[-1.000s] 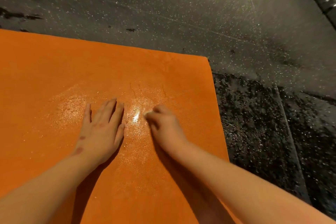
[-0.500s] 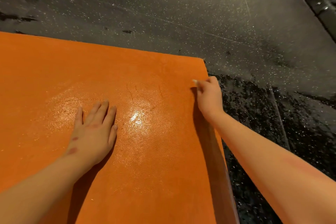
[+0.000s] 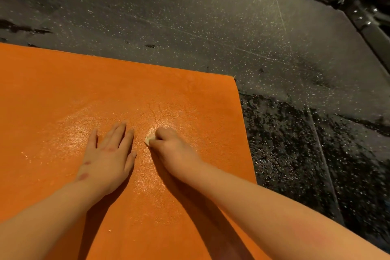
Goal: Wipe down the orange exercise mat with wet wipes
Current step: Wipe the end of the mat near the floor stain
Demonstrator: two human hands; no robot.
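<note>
Mat: the orange exercise mat [image 3: 63, 95] lay flat on the dark speckled floor [image 3: 190, 17], filling the near left.
Right hand: the right hand [image 3: 171, 148] was curled round a small pale wet wipe [image 3: 149, 139], pressed to the mat's middle.
Left hand: the left hand [image 3: 107, 154] lay flat just beside it, fingers straight.
Change: the right hand had swept back from the mat's right edge, so one pass was likely done.
Progress: sheen marked the middle; the far strip looked dry.
Surroundings: a metal frame [image 3: 363, 17] stood far right, well apart and no obstacle.
</note>
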